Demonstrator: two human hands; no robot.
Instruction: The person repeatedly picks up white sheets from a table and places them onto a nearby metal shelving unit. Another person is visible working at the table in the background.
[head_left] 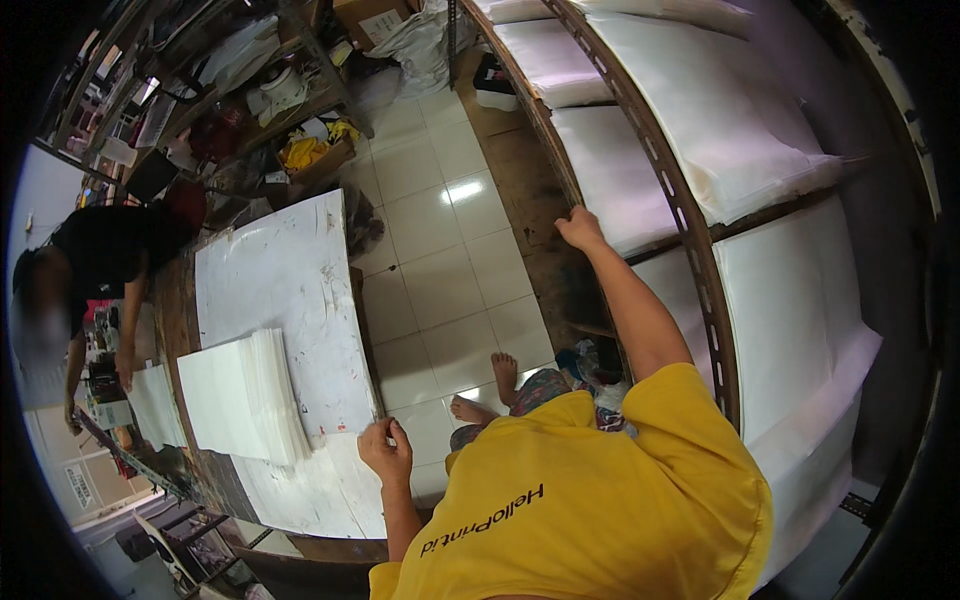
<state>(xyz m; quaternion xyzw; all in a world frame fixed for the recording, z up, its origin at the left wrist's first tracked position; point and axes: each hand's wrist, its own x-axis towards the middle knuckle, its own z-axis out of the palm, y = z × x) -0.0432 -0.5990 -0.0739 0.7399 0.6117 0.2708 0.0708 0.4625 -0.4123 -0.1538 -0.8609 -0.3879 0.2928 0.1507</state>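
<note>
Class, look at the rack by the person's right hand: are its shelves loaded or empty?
Loaded, at least where visible: large white sheets lie across levels of the rack beside the right hand.

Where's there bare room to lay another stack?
The board is bare beyond the paper stack, up to its far edge; a narrower strip lies between stack and left hand. Tiled floor is open between board and rack. Crowded: the rack by the right hand, loaded with white sheets, and the far-left shelf.
</note>
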